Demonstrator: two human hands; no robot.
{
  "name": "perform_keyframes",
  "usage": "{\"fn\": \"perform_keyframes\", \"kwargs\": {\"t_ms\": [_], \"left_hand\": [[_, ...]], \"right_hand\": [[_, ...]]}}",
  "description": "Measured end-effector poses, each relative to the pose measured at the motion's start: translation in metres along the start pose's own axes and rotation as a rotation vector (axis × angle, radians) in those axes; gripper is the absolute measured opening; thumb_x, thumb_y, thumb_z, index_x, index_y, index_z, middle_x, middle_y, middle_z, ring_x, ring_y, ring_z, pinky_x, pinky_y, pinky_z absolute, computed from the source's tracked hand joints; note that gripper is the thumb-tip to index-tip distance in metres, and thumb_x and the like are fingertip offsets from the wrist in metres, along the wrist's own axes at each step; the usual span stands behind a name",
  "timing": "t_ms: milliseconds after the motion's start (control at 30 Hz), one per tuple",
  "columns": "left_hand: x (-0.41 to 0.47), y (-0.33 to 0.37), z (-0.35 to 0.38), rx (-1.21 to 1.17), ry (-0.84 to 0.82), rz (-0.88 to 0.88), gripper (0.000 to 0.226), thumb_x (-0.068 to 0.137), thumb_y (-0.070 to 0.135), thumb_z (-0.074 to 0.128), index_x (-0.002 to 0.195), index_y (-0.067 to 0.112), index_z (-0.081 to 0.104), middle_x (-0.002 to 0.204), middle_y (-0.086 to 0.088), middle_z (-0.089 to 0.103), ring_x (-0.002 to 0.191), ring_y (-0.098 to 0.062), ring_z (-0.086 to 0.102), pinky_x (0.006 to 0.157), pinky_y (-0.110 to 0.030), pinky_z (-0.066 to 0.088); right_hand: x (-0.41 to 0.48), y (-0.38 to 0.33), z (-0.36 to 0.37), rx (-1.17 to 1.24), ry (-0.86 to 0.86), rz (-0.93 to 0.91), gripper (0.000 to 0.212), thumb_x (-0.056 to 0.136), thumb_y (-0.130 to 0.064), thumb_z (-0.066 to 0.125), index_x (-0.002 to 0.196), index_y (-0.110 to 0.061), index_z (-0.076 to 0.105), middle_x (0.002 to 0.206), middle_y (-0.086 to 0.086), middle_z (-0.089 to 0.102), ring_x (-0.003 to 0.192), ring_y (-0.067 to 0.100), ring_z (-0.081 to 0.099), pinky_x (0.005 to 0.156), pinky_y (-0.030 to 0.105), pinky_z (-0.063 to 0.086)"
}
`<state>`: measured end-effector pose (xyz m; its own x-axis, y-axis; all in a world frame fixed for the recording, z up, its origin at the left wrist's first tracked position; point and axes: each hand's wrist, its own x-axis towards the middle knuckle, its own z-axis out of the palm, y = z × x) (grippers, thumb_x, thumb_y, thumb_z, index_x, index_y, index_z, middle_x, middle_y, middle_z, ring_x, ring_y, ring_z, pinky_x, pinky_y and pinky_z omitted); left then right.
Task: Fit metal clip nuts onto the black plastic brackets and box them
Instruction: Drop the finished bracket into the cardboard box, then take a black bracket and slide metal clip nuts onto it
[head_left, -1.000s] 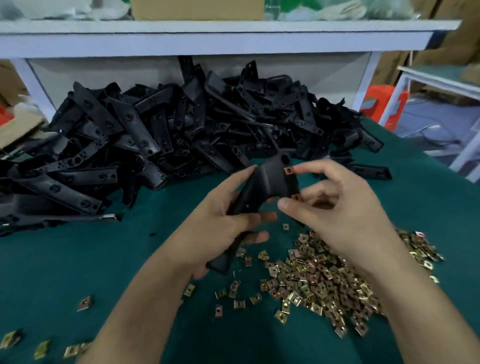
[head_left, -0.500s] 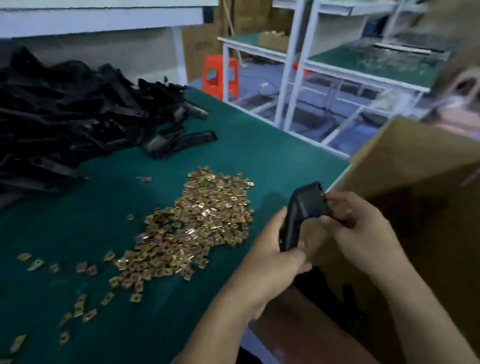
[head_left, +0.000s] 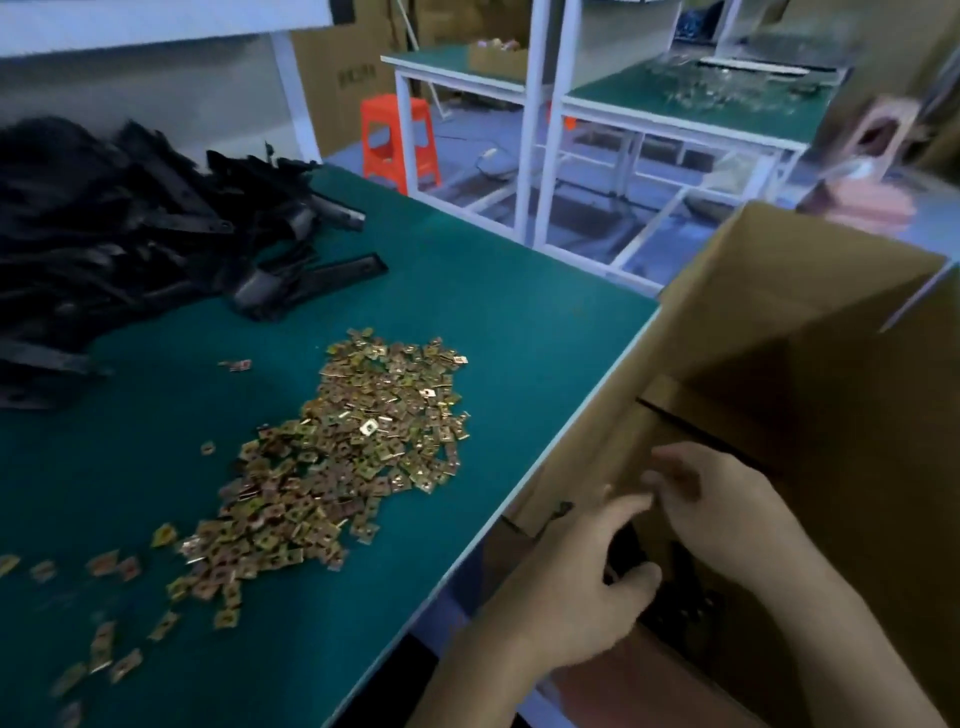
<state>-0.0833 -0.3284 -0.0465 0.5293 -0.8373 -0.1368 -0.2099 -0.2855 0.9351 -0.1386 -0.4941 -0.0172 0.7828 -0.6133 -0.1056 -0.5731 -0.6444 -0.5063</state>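
Note:
My left hand (head_left: 571, 592) and my right hand (head_left: 727, 509) hover over the open cardboard box (head_left: 779, 322) that stands against the table's right edge. Both hands have loose, spread fingers and grip nothing. Below them, black brackets (head_left: 685, 587) lie dark inside the box, partly hidden by my hands. A heap of brass-coloured clip nuts (head_left: 353, 457) sits mid-table, with strays trailing to the lower left. The big pile of black plastic brackets (head_left: 104, 234) fills the far left.
The green table (head_left: 493, 270) ends at a pale edge beside the box. Beyond it stand white-framed benches (head_left: 675, 119), an orange stool (head_left: 397, 140) and stacked cartons. A box flap (head_left: 810, 270) rises at the far side.
The view swung right from the bracket pile to the box. The bracket that both hands held has left them and my hands now hang open over the box.

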Motion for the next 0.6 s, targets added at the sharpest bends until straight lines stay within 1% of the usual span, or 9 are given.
{"fn": "perform_keyframes", "kwargs": {"t_ms": [33, 100, 200, 300, 400, 433, 500, 567, 600], "left_hand": [[-0.007, 0.002, -0.007, -0.039, 0.062, 0.017, 0.052, 0.093, 0.048, 0.057, 0.142, 0.053, 0.040, 0.153, 0.020, 0.044, 0.142, 0.007, 0.033, 0.117, -0.027, 0.034], [-0.024, 0.007, -0.031, -0.046, 0.233, 0.066, 0.032, 0.097, 0.037, 0.052, 0.129, 0.044, 0.052, 0.129, 0.023, 0.061, 0.122, 0.008, 0.053, 0.103, -0.024, 0.048], [-0.057, 0.009, -0.077, 0.073, 0.543, 0.112, 0.023, 0.100, 0.018, 0.051, 0.107, 0.038, 0.058, 0.107, 0.021, 0.064, 0.105, 0.004, 0.061, 0.087, -0.018, 0.050], [-0.097, -0.002, -0.124, 0.216, 0.849, 0.079, 0.025, 0.096, 0.007, 0.056, 0.100, 0.031, 0.063, 0.100, 0.018, 0.067, 0.098, 0.001, 0.063, 0.082, -0.015, 0.048], [-0.144, -0.029, -0.173, 0.378, 1.115, -0.091, 0.029, 0.094, 0.003, 0.061, 0.104, 0.029, 0.066, 0.106, 0.017, 0.064, 0.101, 0.001, 0.059, 0.087, -0.011, 0.044], [-0.161, -0.039, -0.189, 0.411, 1.197, -0.172, 0.029, 0.095, 0.004, 0.061, 0.105, 0.031, 0.065, 0.109, 0.015, 0.061, 0.099, 0.003, 0.057, 0.084, -0.009, 0.042], [-0.195, -0.058, -0.218, 0.425, 1.343, -0.359, 0.027, 0.097, 0.009, 0.060, 0.109, 0.034, 0.061, 0.114, 0.009, 0.054, 0.092, 0.001, 0.054, 0.070, -0.006, 0.041], [-0.220, -0.076, -0.243, 0.449, 1.424, -0.518, 0.027, 0.098, 0.010, 0.059, 0.115, 0.031, 0.060, 0.118, 0.002, 0.052, 0.090, -0.009, 0.053, 0.061, -0.012, 0.039], [-0.228, -0.084, -0.253, 0.480, 1.435, -0.568, 0.028, 0.098, 0.009, 0.059, 0.118, 0.028, 0.060, 0.120, -0.002, 0.052, 0.092, -0.015, 0.053, 0.063, -0.015, 0.039]], "right_hand": [[-0.003, -0.014, 0.003, 0.030, 0.006, -0.054, 0.030, 0.098, -0.029, 0.059, 0.128, -0.031, 0.062, 0.099, -0.022, 0.060, 0.080, -0.003, 0.053, 0.063, 0.010, 0.038], [-0.008, -0.052, 0.011, 0.097, 0.003, -0.174, 0.026, 0.097, -0.021, 0.057, 0.119, -0.032, 0.067, 0.098, -0.020, 0.065, 0.082, -0.002, 0.056, 0.071, 0.017, 0.043], [-0.016, -0.116, 0.028, 0.193, 0.002, -0.443, 0.031, 0.093, -0.013, 0.060, 0.116, -0.031, 0.070, 0.099, -0.018, 0.068, 0.093, 0.005, 0.063, 0.079, 0.020, 0.043], [-0.020, -0.180, 0.061, 0.201, -0.138, -0.655, 0.039, 0.093, -0.018, 0.060, 0.130, -0.030, 0.062, 0.120, -0.011, 0.066, 0.115, 0.009, 0.059, 0.091, 0.019, 0.040], [-0.019, -0.237, 0.101, 0.127, -0.270, -0.784, 0.055, 0.093, -0.028, 0.063, 0.146, -0.031, 0.047, 0.140, -0.005, 0.052, 0.133, 0.015, 0.043, 0.107, 0.024, 0.031], [-0.019, -0.256, 0.115, 0.105, -0.312, -0.818, 0.059, 0.093, -0.032, 0.063, 0.148, -0.031, 0.042, 0.142, -0.003, 0.049, 0.135, 0.017, 0.040, 0.109, 0.026, 0.030], [-0.019, -0.290, 0.144, 0.071, -0.408, -0.870, 0.066, 0.093, -0.038, 0.063, 0.152, -0.031, 0.035, 0.146, 0.001, 0.043, 0.138, 0.020, 0.035, 0.112, 0.032, 0.030], [-0.016, -0.323, 0.173, 0.053, -0.489, -0.869, 0.070, 0.095, -0.042, 0.061, 0.155, -0.029, 0.028, 0.151, 0.003, 0.035, 0.141, 0.025, 0.031, 0.113, 0.039, 0.033], [-0.015, -0.339, 0.187, 0.046, -0.503, -0.862, 0.071, 0.095, -0.042, 0.061, 0.156, -0.029, 0.026, 0.153, 0.004, 0.033, 0.141, 0.027, 0.031, 0.112, 0.041, 0.036]]}}
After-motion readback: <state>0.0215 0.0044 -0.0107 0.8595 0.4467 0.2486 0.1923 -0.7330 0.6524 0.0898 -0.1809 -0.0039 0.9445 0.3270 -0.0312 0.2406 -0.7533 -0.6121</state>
